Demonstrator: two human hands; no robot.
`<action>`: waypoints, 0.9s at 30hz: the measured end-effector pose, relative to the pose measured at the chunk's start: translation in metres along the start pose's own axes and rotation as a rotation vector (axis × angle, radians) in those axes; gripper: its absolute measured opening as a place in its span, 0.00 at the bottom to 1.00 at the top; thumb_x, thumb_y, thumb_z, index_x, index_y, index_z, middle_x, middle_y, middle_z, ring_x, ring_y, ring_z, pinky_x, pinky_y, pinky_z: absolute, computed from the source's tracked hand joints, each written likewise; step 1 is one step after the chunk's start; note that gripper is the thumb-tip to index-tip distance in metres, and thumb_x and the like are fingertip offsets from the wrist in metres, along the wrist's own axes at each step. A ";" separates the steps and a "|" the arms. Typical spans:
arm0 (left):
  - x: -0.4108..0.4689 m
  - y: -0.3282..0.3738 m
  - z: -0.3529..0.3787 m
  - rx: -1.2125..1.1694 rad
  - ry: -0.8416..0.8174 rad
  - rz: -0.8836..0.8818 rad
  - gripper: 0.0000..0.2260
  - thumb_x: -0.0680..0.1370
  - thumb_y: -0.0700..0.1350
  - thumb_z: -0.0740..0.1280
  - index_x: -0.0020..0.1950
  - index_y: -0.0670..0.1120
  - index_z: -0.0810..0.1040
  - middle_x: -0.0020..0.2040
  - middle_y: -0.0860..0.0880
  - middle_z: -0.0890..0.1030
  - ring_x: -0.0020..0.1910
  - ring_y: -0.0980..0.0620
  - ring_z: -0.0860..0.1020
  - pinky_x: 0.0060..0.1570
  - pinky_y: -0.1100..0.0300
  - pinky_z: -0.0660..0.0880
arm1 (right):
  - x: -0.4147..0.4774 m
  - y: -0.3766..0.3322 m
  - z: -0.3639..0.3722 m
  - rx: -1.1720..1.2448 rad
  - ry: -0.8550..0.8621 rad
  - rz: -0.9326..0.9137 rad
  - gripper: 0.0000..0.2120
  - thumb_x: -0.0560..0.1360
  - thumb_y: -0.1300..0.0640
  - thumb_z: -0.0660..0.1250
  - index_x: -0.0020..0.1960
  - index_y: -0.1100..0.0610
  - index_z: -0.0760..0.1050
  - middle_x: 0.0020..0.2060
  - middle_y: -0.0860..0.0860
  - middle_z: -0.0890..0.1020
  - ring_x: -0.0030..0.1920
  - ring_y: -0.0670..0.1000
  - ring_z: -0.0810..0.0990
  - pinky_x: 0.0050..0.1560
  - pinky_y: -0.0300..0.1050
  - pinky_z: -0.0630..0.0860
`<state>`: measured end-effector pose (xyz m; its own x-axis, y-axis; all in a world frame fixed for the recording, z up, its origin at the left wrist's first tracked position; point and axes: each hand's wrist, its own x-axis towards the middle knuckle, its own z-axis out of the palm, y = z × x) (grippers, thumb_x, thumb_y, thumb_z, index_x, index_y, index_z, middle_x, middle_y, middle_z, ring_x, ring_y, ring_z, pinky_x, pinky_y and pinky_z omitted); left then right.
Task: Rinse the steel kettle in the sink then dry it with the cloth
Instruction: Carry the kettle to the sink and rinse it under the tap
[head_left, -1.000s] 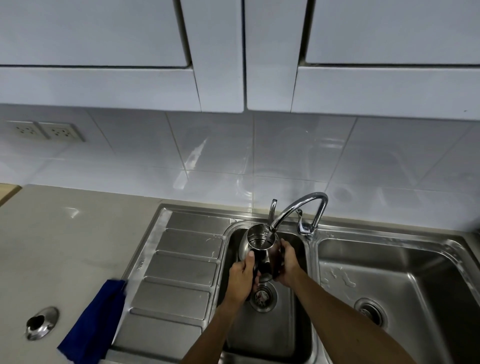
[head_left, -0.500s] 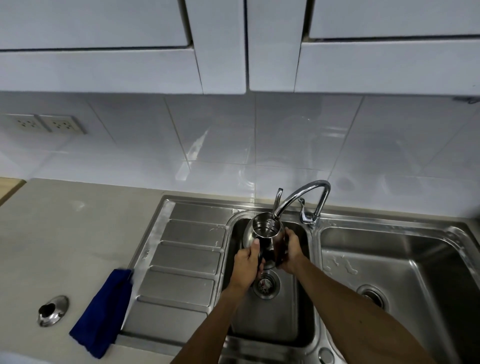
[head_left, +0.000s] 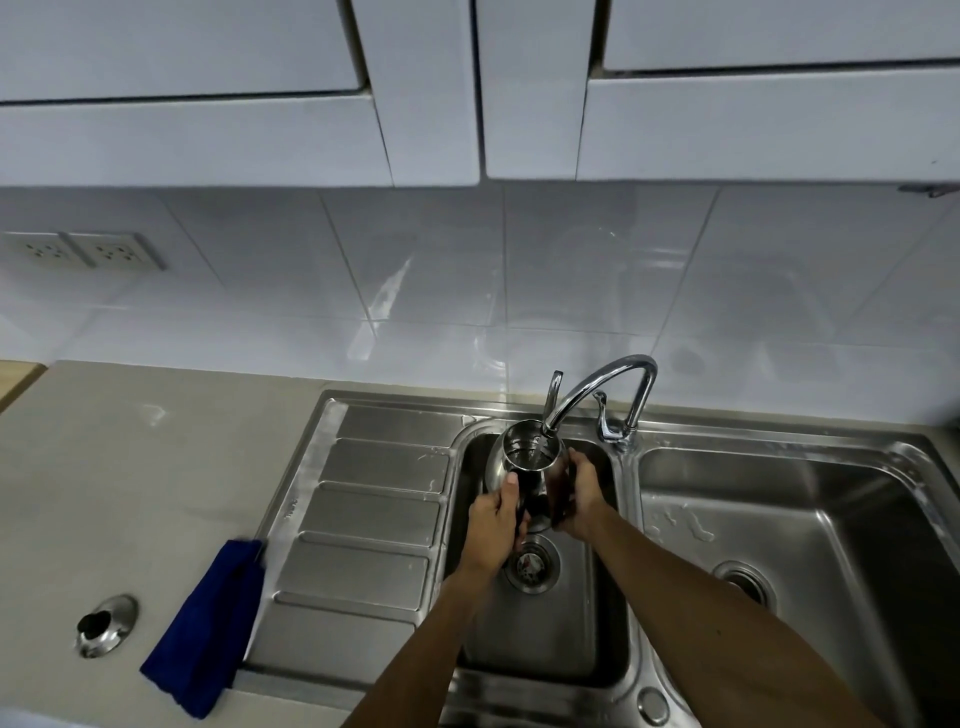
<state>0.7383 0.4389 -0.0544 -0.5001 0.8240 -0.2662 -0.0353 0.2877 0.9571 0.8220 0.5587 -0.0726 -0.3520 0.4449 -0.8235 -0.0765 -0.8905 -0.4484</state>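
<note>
A round steel kettle (head_left: 527, 460) without its lid hangs over the small left basin of the sink (head_left: 540, 644), its open mouth directly under the spout of the chrome tap (head_left: 597, 395). A thin stream of water runs into it. My left hand (head_left: 496, 525) grips the kettle's near left side, thumb up on the body. My right hand (head_left: 584, 493) holds its right side. The blue cloth (head_left: 208, 623) lies folded on the counter at the left edge of the drainboard.
The ribbed steel drainboard (head_left: 363, 514) lies left of the basin, and a larger second basin (head_left: 810, 551) with some water drops lies to the right. The kettle's steel lid (head_left: 106, 623) rests on the beige counter near the cloth. White wall cabinets hang overhead.
The view has tilted downward, so the sink sits higher in frame. Both hands have kept the kettle under the tap, raising it slightly closer to the spout.
</note>
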 end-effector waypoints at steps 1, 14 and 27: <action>0.000 0.000 0.000 0.002 0.000 0.002 0.26 0.84 0.52 0.55 0.33 0.40 0.76 0.23 0.50 0.74 0.21 0.54 0.71 0.23 0.63 0.70 | -0.001 -0.001 0.001 -0.004 0.022 -0.002 0.26 0.78 0.37 0.56 0.47 0.60 0.78 0.41 0.58 0.80 0.41 0.57 0.78 0.39 0.46 0.71; 0.000 -0.001 -0.002 -0.002 -0.010 0.000 0.26 0.84 0.52 0.55 0.34 0.37 0.76 0.23 0.50 0.74 0.20 0.54 0.71 0.23 0.62 0.69 | -0.004 0.002 0.005 -0.057 0.062 -0.021 0.33 0.75 0.34 0.58 0.63 0.61 0.79 0.53 0.62 0.83 0.45 0.60 0.82 0.41 0.48 0.77; -0.002 -0.001 -0.001 0.002 -0.005 -0.003 0.26 0.84 0.53 0.55 0.33 0.39 0.75 0.22 0.51 0.73 0.20 0.55 0.71 0.23 0.64 0.69 | -0.013 -0.001 0.006 -0.053 0.054 -0.023 0.28 0.78 0.37 0.55 0.53 0.60 0.79 0.42 0.59 0.81 0.41 0.58 0.78 0.38 0.45 0.71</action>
<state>0.7384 0.4369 -0.0548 -0.4955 0.8257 -0.2695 -0.0349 0.2911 0.9560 0.8208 0.5533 -0.0588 -0.2994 0.4709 -0.8298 -0.0340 -0.8744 -0.4840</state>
